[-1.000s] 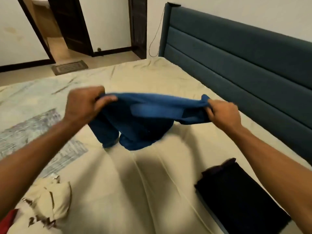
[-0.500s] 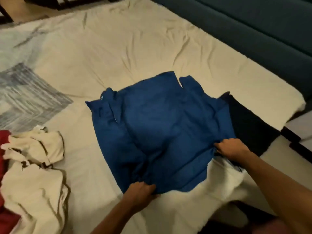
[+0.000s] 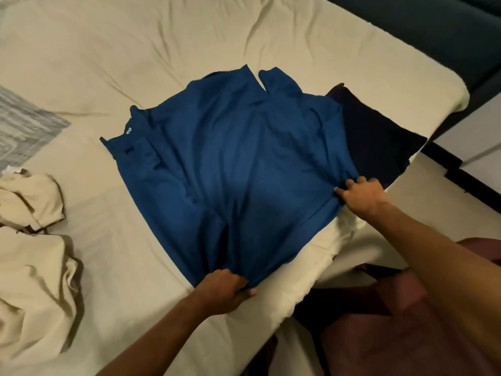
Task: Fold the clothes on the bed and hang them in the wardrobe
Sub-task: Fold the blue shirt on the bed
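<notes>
A blue garment (image 3: 233, 169) lies spread flat on the cream bed sheet (image 3: 135, 50), its waistband with a small button toward the left. My left hand (image 3: 223, 290) grips its near edge at the bottom. My right hand (image 3: 362, 195) pinches its right edge. A folded dark navy garment (image 3: 379, 137) lies partly under the blue one at the bed's right corner.
Crumpled cream clothes (image 3: 32, 240) are heaped at the left. A dark teal headboard (image 3: 433, 31) runs along the top right. The bed's near edge drops to my maroon-clad legs (image 3: 393, 335). A grey patterned patch (image 3: 21, 126) marks the sheet at left.
The blue garment was held up in the air between both hands a second ago; it now lies spread on the bed. Both hands keep hold of its near edges.
</notes>
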A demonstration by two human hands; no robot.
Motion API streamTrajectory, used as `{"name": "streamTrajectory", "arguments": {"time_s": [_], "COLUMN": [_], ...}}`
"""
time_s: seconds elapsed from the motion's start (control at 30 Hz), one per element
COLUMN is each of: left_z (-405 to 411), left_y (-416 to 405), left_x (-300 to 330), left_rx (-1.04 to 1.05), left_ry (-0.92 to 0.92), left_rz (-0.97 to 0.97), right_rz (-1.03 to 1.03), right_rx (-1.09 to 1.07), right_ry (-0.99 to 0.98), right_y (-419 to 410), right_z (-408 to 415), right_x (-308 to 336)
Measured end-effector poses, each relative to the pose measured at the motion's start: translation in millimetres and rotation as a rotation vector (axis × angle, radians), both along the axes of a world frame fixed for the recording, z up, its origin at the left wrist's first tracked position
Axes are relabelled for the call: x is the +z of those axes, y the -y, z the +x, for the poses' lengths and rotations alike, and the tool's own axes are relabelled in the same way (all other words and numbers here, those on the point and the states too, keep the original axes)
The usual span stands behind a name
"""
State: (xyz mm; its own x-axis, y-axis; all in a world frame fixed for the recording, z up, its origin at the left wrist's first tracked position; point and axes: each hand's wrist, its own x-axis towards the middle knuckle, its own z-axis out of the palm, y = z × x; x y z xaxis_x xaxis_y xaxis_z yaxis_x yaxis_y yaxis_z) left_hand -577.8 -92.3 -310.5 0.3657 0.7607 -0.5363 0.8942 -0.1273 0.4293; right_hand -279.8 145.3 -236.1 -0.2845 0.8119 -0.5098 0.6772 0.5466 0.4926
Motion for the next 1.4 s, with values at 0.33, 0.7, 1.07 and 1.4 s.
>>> {"name": "streamTrajectory", "arguments": {"time_s": [0.33, 0.7, 1.07, 1.4], "left_z": [-5, -161, -199, -256], "left_y": [-13, -79, 17, -109], "left_x": [13, -9, 15, 51], "left_rx": [0.406, 1.462, 0.967, 1.133], "left_ry": [0.145, 0.016, -0.098, 0.374], "left_rz": [0.254, 0.037, -0.557, -0.214], "right_rz": [-0.015, -0.276, -0.188, -0.143], "right_rx": [0.088, 0.081, -0.021, -0.225], "right_ry": [-0.151, -0.557, -0.85, -0.867], "right_y": [56, 135, 123, 104], "right_z": [-60, -210, -304, -364], "right_x": [-8, -36, -30, -60]}}
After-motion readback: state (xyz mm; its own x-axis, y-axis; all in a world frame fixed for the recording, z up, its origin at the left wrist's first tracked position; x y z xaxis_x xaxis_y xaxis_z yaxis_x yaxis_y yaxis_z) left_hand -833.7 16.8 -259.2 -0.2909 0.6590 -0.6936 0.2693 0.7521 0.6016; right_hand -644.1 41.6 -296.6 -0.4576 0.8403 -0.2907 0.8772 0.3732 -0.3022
